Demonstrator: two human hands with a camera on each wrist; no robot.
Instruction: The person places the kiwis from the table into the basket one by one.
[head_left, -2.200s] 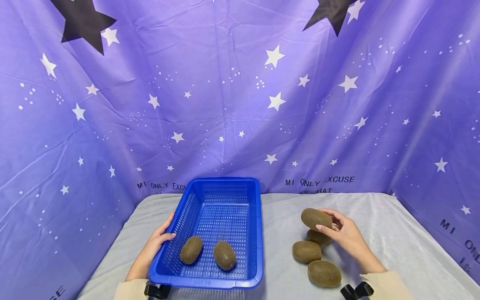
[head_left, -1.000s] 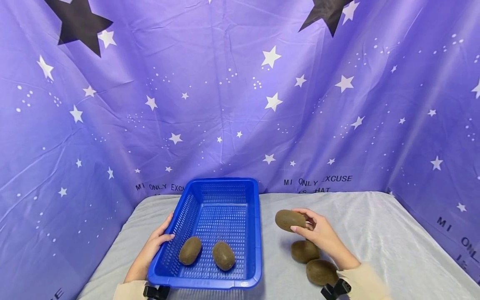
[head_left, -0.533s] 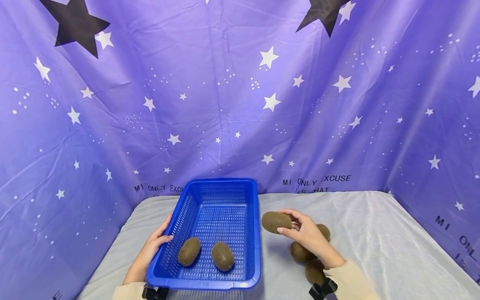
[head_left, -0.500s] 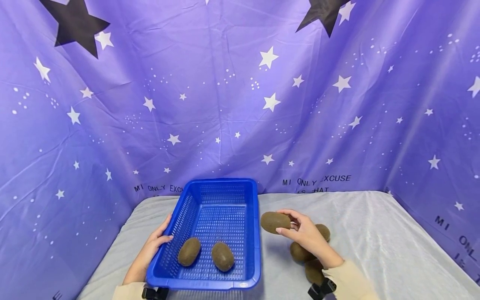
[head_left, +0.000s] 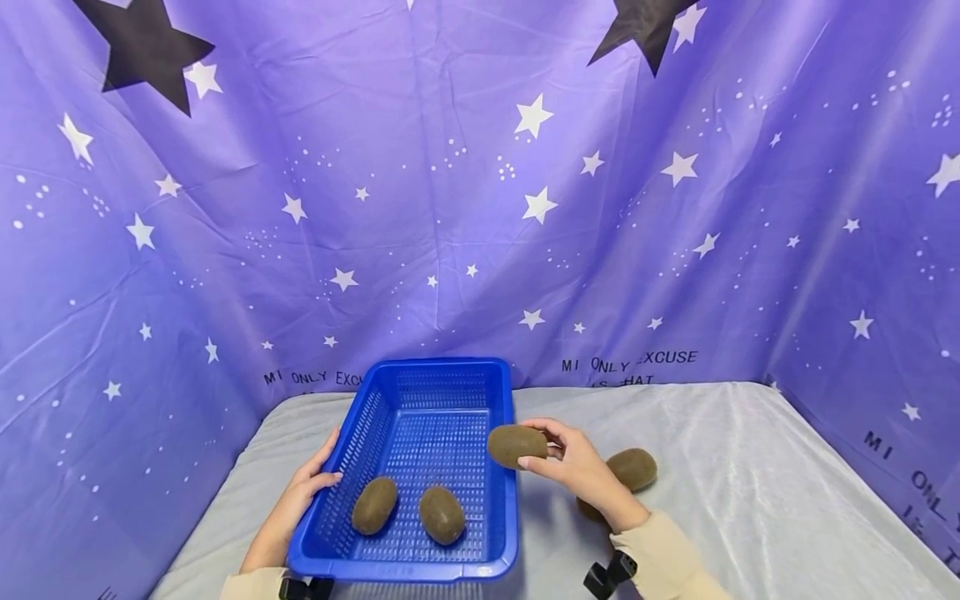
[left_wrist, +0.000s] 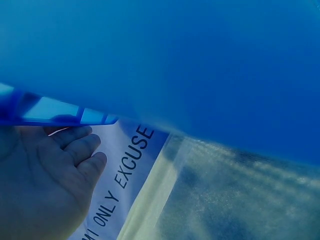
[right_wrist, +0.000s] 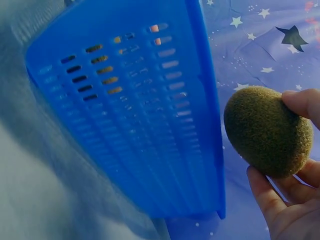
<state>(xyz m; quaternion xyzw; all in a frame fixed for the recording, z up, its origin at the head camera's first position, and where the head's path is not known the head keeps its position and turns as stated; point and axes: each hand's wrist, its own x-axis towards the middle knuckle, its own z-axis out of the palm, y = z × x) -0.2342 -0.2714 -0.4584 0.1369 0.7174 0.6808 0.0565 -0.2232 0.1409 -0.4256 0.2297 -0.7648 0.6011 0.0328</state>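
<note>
My right hand (head_left: 581,475) pinches a brown fuzzy kiwi (head_left: 516,446) between thumb and fingers, above the right rim of a blue plastic basket (head_left: 408,572). In the right wrist view the held kiwi (right_wrist: 267,131) is up beside the basket's slotted outer wall (right_wrist: 145,120). Two kiwis lie inside the basket near its front, one at the left (head_left: 374,506) and one at the middle (head_left: 442,515). On the basket's left rim, my left hand (head_left: 295,500) grips with the thumb on top; the left wrist view has its fingers (left_wrist: 82,145) under the edge.
Behind my right wrist, a kiwi (head_left: 636,469) lies on the grey cloth (head_left: 735,483). A second one (head_left: 590,510) is mostly covered by the forearm. A purple star-printed curtain (head_left: 450,208) stands at the back and both sides.
My right hand has carried its kiwi leftward from the group on the cloth to over the basket's right rim. The left hand keeps its hold, and the two kiwis in the basket stay put.
</note>
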